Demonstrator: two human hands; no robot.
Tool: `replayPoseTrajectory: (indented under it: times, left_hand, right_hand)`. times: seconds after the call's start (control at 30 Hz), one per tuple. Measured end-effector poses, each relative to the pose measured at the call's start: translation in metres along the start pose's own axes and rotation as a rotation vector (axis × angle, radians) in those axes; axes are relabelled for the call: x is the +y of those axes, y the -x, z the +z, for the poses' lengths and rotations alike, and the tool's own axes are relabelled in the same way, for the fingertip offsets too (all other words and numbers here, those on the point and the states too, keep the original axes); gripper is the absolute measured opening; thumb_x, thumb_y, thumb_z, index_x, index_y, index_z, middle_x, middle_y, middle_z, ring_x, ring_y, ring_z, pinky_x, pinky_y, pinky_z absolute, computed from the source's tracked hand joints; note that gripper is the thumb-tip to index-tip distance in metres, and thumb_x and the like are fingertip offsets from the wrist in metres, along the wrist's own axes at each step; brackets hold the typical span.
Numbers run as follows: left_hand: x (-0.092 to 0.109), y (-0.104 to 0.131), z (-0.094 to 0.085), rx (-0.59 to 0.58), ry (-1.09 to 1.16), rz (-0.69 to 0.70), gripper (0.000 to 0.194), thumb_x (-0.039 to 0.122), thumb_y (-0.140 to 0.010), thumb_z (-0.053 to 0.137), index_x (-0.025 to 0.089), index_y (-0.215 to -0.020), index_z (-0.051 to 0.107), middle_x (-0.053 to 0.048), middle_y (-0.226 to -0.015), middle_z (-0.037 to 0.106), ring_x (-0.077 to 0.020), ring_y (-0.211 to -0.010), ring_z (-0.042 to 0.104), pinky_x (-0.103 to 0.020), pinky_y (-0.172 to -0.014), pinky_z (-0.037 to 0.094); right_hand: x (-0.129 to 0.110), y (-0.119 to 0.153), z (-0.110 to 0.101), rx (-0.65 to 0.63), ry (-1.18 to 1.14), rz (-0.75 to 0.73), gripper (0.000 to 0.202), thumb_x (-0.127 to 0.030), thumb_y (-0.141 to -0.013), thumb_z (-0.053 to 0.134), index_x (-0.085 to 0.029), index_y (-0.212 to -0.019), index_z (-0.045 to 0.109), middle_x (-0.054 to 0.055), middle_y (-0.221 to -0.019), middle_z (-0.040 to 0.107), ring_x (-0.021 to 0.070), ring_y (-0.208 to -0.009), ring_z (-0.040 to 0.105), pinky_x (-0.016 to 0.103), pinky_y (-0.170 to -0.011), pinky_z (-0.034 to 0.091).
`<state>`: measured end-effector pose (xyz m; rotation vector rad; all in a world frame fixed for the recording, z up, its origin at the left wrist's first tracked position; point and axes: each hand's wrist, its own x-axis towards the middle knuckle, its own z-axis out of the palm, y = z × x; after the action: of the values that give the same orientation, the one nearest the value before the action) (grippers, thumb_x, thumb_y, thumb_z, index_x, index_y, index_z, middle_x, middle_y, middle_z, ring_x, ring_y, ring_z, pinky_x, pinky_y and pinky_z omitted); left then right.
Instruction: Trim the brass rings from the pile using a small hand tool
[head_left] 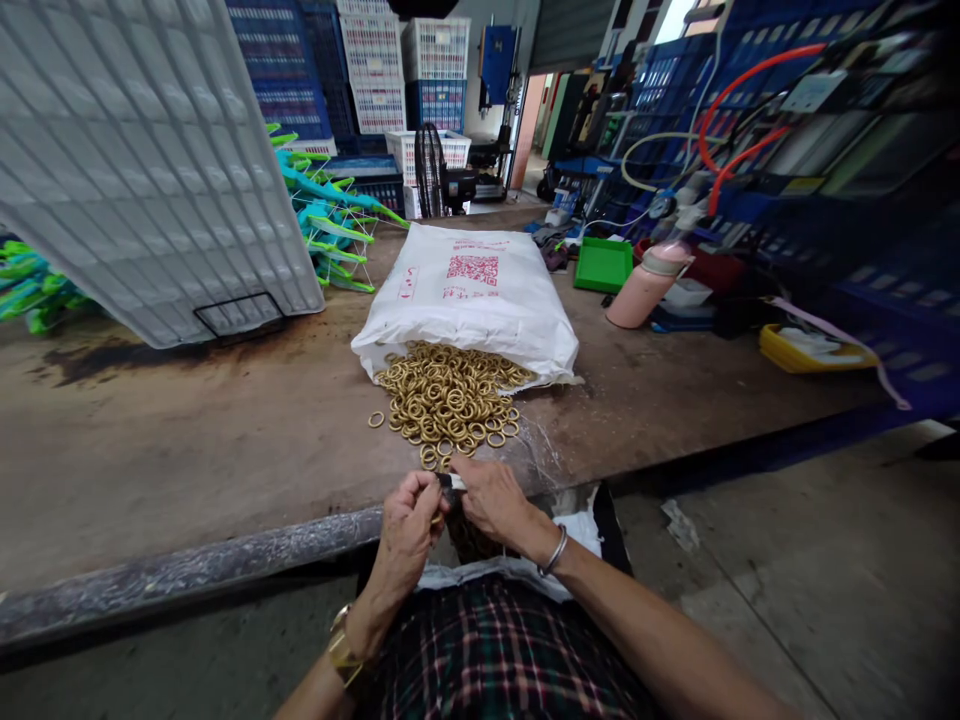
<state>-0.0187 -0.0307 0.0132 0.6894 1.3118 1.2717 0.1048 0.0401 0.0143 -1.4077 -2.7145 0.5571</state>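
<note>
A pile of gold-coloured metal rings (450,395) spills from the mouth of a white woven sack (465,285) onto the table. Just in front of the pile, at the table's edge, both hands are close together. My left hand (407,528) is closed, with a gold ring (436,519) showing at its fingers. My right hand (495,500) is closed around a small black-and-white piece (452,482) that reaches across to the left fingertips; its kind is too small to tell. Below the hands, an open white bag (585,530) lies at the lap, partly hidden by the forearms.
A large grey-white plastic crate (157,170) stands tilted at left, beside green and blue plastic pieces (330,220). On the right are a green tray (604,264), a pink bottle (649,285) and a yellow basket (814,350). A black fan (431,170) is behind the table.
</note>
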Motion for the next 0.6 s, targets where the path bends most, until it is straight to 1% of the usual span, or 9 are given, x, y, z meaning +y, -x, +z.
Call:
replayPoseTrajectory:
  times: [0.07,0.1,0.17,0.23,0.3,0.4,0.5,0.6]
  left_hand:
    - [0.006,0.012,0.001,-0.106,0.008,-0.029,0.033,0.048,-0.074,0.062,0.017,-0.068,0.053,0.006,-0.052,0.048,-0.0036,-0.038,0.035,-0.016,-0.037,0.026]
    - [0.008,0.018,0.002,-0.166,0.034,-0.058,0.031,0.046,-0.074,0.063,0.017,-0.07,0.054,0.005,-0.054,0.05,-0.0033,-0.037,0.035,-0.017,-0.036,0.025]
    - [0.008,0.029,0.004,-0.264,0.138,-0.147,0.028,0.043,-0.075,0.063,0.017,-0.073,0.055,0.005,-0.054,0.051,-0.0029,-0.036,0.033,-0.017,-0.035,0.022]
    - [0.002,0.033,0.004,-0.297,0.245,-0.276,0.026,0.04,-0.073,0.066,0.017,-0.072,0.054,0.004,-0.057,0.053,-0.0033,-0.037,0.036,-0.016,-0.034,0.022]
    - [-0.008,0.032,0.001,-0.262,0.316,-0.427,0.027,0.037,-0.069,0.069,0.016,-0.069,0.053,0.0,-0.061,0.058,-0.0048,-0.041,0.042,-0.015,-0.034,0.023]
    - [-0.025,0.023,-0.006,-0.162,0.403,-0.625,0.023,0.029,-0.068,0.069,0.013,-0.066,0.053,-0.006,-0.066,0.063,-0.0071,-0.044,0.05,-0.013,-0.033,0.025]
    - [-0.039,0.014,-0.011,-0.075,0.522,-0.765,0.016,0.021,-0.074,0.063,0.011,-0.066,0.055,-0.008,-0.065,0.063,-0.0069,-0.043,0.051,-0.013,-0.033,0.028]
    - [-0.051,0.009,-0.011,0.009,0.564,-0.865,0.014,0.018,-0.08,0.056,0.009,-0.07,0.056,-0.01,-0.061,0.063,-0.0106,-0.043,0.055,-0.016,-0.034,0.035]
  right_hand:
    - [0.008,-0.002,-0.003,-0.003,0.041,0.089,0.026,-0.013,-0.079,0.042,-0.017,-0.1,0.055,0.008,-0.08,0.067,0.0175,-0.068,0.058,0.026,-0.058,0.028]
    - [0.013,-0.002,-0.005,0.016,0.06,0.139,0.026,-0.013,-0.079,0.042,-0.017,-0.1,0.055,0.008,-0.079,0.067,0.0177,-0.067,0.058,0.026,-0.058,0.028]
    - [0.023,-0.001,-0.006,0.079,0.059,0.139,0.026,-0.015,-0.079,0.043,-0.016,-0.101,0.055,0.008,-0.077,0.066,0.018,-0.068,0.058,0.025,-0.059,0.029]
    - [0.03,0.0,-0.004,0.152,0.002,0.109,0.024,-0.015,-0.079,0.043,-0.017,-0.099,0.055,0.006,-0.076,0.065,0.0172,-0.069,0.058,0.025,-0.061,0.03]
    - [0.032,0.002,0.001,0.2,-0.075,0.086,0.022,-0.015,-0.08,0.042,-0.019,-0.097,0.056,0.004,-0.077,0.065,0.0158,-0.069,0.057,0.024,-0.062,0.031]
    - [0.029,0.002,0.009,0.221,-0.144,0.054,0.023,-0.014,-0.081,0.043,-0.02,-0.1,0.056,0.003,-0.083,0.066,0.015,-0.073,0.059,0.023,-0.065,0.033]
    - [0.021,-0.001,0.012,0.218,-0.16,0.036,0.022,-0.016,-0.081,0.046,-0.02,-0.101,0.055,0.004,-0.091,0.067,0.0157,-0.081,0.06,0.023,-0.069,0.035]
    - [0.011,-0.005,0.009,0.187,-0.13,0.07,0.019,-0.021,-0.083,0.048,-0.02,-0.101,0.055,0.005,-0.095,0.067,0.0169,-0.083,0.061,0.024,-0.069,0.035]
